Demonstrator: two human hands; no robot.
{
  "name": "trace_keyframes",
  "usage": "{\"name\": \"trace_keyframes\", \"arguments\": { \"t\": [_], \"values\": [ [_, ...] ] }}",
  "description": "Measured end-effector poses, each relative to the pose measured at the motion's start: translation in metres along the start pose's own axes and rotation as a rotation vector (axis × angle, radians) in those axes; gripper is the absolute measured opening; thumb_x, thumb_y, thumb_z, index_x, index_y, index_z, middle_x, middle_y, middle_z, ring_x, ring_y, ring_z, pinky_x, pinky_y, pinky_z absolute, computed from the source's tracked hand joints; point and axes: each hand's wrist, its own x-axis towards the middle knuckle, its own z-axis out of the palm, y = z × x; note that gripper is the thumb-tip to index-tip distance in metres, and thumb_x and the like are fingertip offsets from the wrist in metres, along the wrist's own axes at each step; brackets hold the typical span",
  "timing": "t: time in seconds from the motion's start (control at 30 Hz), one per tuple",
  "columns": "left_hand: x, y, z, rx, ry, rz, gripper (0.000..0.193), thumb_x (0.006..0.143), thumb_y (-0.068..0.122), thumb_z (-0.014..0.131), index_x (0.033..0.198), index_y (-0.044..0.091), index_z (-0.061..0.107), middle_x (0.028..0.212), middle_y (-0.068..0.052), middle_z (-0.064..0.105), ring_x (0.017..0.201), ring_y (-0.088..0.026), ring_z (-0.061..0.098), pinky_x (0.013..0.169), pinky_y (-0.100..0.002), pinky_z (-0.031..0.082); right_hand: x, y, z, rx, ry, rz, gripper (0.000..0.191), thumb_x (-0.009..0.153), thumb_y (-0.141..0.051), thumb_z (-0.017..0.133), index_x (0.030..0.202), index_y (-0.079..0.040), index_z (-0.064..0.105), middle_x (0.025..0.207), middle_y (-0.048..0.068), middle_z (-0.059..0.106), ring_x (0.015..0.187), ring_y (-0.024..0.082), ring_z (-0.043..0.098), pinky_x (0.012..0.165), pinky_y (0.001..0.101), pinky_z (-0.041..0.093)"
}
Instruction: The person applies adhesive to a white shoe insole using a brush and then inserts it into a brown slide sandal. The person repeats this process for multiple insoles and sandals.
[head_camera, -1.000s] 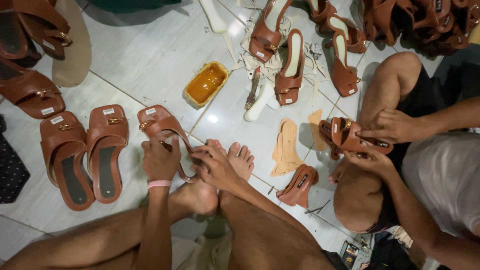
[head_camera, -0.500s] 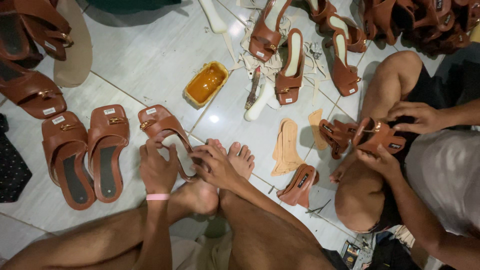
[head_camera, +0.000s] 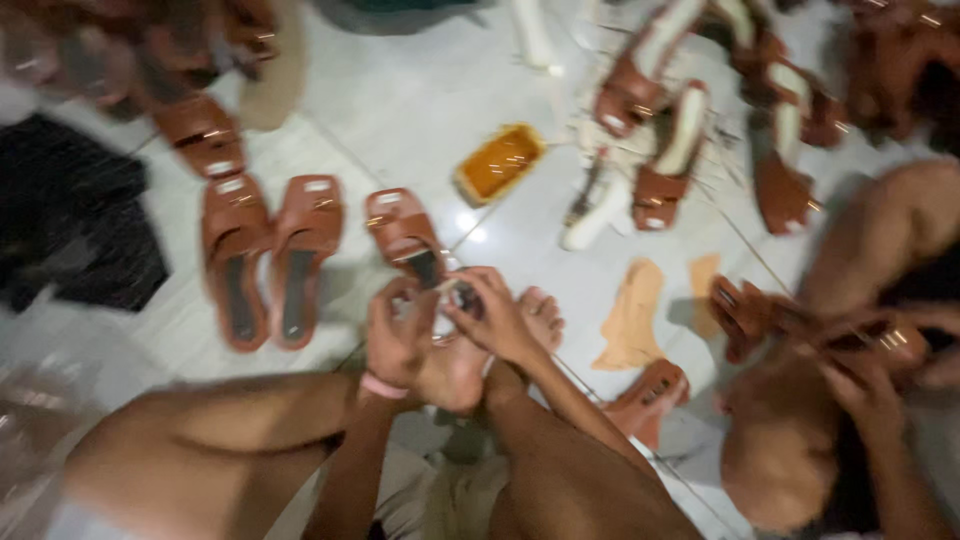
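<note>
I sit on a white tiled floor with my legs crossed. My left hand (head_camera: 398, 335), with a pink band at the wrist, and my right hand (head_camera: 493, 318) meet above my feet. Both hold a brown slip-on sandal (head_camera: 408, 236) whose near end lies between my fingers. The picture is blurred, so the exact grip is unclear. A pair of matching brown sandals (head_camera: 268, 255) lies just left of it.
A yellow tray (head_camera: 498, 162) sits in the middle of the floor. Several brown sandals (head_camera: 660, 150) lie at the top and top left. Tan insole pieces (head_camera: 632, 315) lie to the right. Another person (head_camera: 860, 370) at right handles a sandal. Dark cloth (head_camera: 80, 230) lies at left.
The camera has swung so everything sits further right and is blurred. My hands have closed in together on the sandal. The other person's hands have lowered their sandal.
</note>
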Motion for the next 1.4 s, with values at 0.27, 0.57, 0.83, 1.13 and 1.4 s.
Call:
{"name": "trace_keyframes", "arguments": {
  "t": [0.27, 0.57, 0.83, 1.13, 1.4],
  "values": [
    [-0.013, 0.004, -0.009, 0.008, -0.123, 0.115, 0.041, 0.078, 0.010, 0.080, 0.118, 0.019, 0.076, 0.123, -0.014, 0.059, 0.104, -0.035, 0.061, 0.086, -0.044, 0.055, 0.011, 0.006, -0.017, 0.062, -0.168, 0.014, 0.038, 0.078, -0.006, 0.084, 0.115, -0.009, 0.072, 0.127, 0.010, 0.060, 0.119, 0.024, 0.061, 0.098, 0.0321, 0.051],
    [-0.014, 0.019, -0.036, -0.265, 0.118, -0.020, 0.054, 0.074, 0.024, 0.091, 0.121, 0.011, 0.068, 0.125, -0.018, 0.054, 0.113, -0.035, 0.060, 0.094, -0.042, 0.054, -0.014, 0.008, -0.037, 0.284, -0.228, -0.069, 0.029, 0.086, -0.002, 0.077, 0.113, -0.007, 0.065, 0.117, 0.006, 0.070, 0.113, 0.018, 0.065, 0.099, 0.0291, 0.050],
    [0.007, 0.010, -0.047, -0.454, -0.125, -0.509, 0.032, 0.087, 0.021, 0.083, 0.117, 0.013, 0.074, 0.118, -0.006, 0.061, 0.108, -0.021, 0.064, 0.081, -0.033, 0.054, 0.002, -0.001, -0.049, 0.340, -0.038, 0.172, 0.052, 0.090, -0.004, 0.081, 0.136, 0.001, 0.056, 0.095, 0.004, 0.066, 0.089, 0.008, 0.060, 0.082, 0.0226, 0.052],
    [0.012, -0.013, -0.002, -0.607, -0.247, -0.532, 0.025, 0.084, 0.024, 0.084, 0.105, 0.012, 0.079, 0.121, -0.006, 0.064, 0.102, -0.019, 0.066, 0.074, -0.030, 0.055, 0.021, -0.023, -0.025, 0.263, -0.152, 0.292, 0.070, 0.089, -0.010, 0.078, 0.150, -0.006, 0.043, 0.094, 0.005, 0.076, 0.089, 0.007, 0.067, 0.082, 0.0228, 0.053],
    [0.002, -0.025, 0.013, -0.657, -0.175, -0.492, 0.022, 0.087, 0.021, 0.083, 0.102, 0.006, 0.078, 0.117, -0.008, 0.065, 0.105, -0.020, 0.067, 0.086, -0.031, 0.055, 0.023, -0.023, -0.024, 0.180, -0.186, 0.298, 0.072, 0.089, -0.011, 0.080, 0.150, -0.008, 0.044, 0.091, 0.006, 0.077, 0.083, 0.008, 0.068, 0.075, 0.0240, 0.055]
  ]
}}
